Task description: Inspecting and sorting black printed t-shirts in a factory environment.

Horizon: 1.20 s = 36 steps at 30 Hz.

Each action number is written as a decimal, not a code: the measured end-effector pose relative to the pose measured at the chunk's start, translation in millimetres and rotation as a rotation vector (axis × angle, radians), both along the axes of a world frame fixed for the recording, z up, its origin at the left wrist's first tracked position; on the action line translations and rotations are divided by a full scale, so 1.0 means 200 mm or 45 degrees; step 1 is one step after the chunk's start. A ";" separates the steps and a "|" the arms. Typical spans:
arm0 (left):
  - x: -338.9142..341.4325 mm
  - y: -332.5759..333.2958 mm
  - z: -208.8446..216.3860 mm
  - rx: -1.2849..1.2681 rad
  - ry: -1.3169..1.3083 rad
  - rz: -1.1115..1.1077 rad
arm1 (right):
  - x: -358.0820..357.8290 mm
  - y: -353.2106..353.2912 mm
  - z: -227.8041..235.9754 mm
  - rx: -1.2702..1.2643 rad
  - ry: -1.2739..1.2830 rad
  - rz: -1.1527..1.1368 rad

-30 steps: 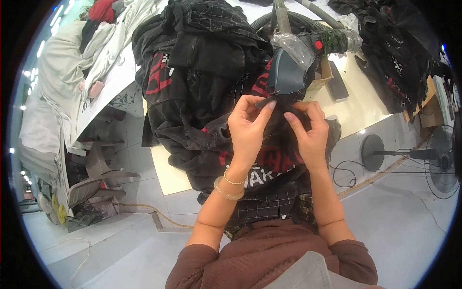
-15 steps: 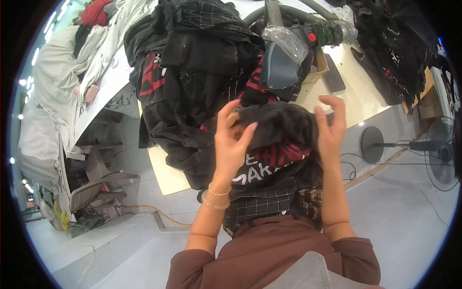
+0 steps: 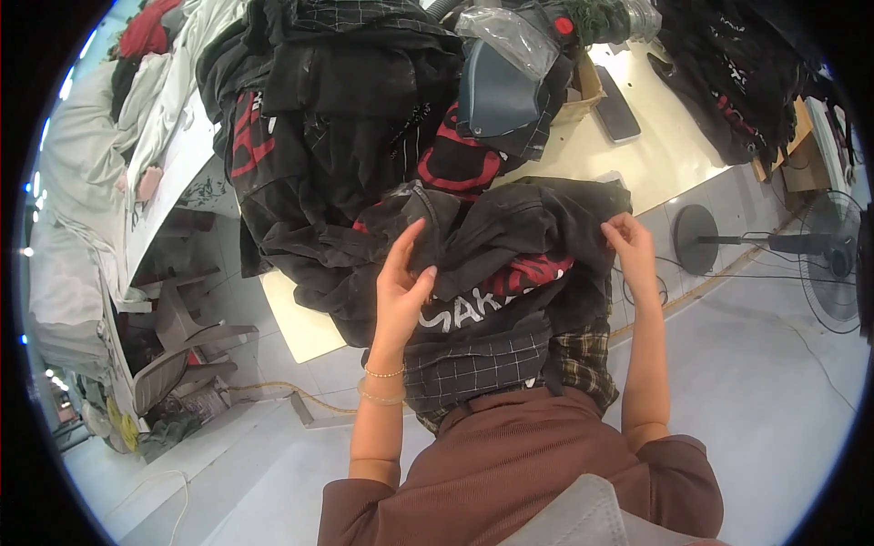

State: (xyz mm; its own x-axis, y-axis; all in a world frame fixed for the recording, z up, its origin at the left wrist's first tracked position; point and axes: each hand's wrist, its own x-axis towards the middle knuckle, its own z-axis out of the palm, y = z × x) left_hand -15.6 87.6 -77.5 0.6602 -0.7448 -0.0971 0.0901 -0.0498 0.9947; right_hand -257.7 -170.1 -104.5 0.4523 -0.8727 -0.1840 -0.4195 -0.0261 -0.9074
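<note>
Across the cream table (image 3: 299, 318), a big heap of black clothes (image 3: 364, 109) is rising beyond two bare hands

Nearer the person, a loose black garment (image 3: 546, 214) is lying bunched between the heap and the lap, below a blue-grey machine head (image 3: 499, 91); the left hand (image 3: 398, 293) is hovering at its folds, thumb and forefinger spread wide, while the right hand (image 3: 637, 255) is staying close to its right edge, fingertips narrow, though whether they are pinching cloth I cannot tell; careful handling is probably calling for light fingertips, both sides level, creases eased outward and slack cloth clear of the machine; on the garment, red print (image 3: 546, 270) and chunky white letters (image 3: 466, 314) are showing, with folds hiding part of the writing
</note>
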 end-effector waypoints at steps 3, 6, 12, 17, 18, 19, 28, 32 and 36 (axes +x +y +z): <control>-0.05 -0.05 0.09 -0.023 0.209 -0.047 | 0.05 0.01 0.07 -0.108 -0.025 0.049; -0.10 -0.09 0.08 -0.296 0.532 -0.182 | 0.22 0.15 0.25 -0.123 -0.171 0.025; -0.17 -0.17 0.11 -0.329 0.442 -0.341 | 0.50 0.56 0.42 -0.360 -0.298 0.476; -0.12 -0.17 0.14 -0.152 0.158 -0.323 | 0.56 0.55 0.34 -0.262 -0.274 0.281; -0.12 -0.16 0.15 -0.080 -0.084 -0.297 | 0.56 0.54 0.31 -0.261 -0.346 0.349; -0.12 -0.16 0.16 -0.001 -0.323 -0.264 | 0.57 0.55 0.31 -0.261 -0.348 0.353; -0.11 -0.19 0.29 -0.181 0.322 -0.509 | 0.60 0.58 0.30 -0.182 -0.528 0.257; -0.14 -0.18 0.25 -0.165 0.277 -0.533 | 0.63 0.57 0.28 -0.306 -0.561 0.172; -0.18 -0.20 0.24 0.136 -0.324 -0.333 | 0.64 0.55 0.27 -0.360 -0.492 0.026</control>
State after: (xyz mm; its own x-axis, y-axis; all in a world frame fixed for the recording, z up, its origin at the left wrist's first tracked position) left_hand -51.5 48.2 -29.2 0.4624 -0.8858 -0.0407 -0.1885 -0.1430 0.9716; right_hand -130.3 -60.0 -50.2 0.4586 -0.8544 0.2444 -0.0497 -0.2992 -0.9529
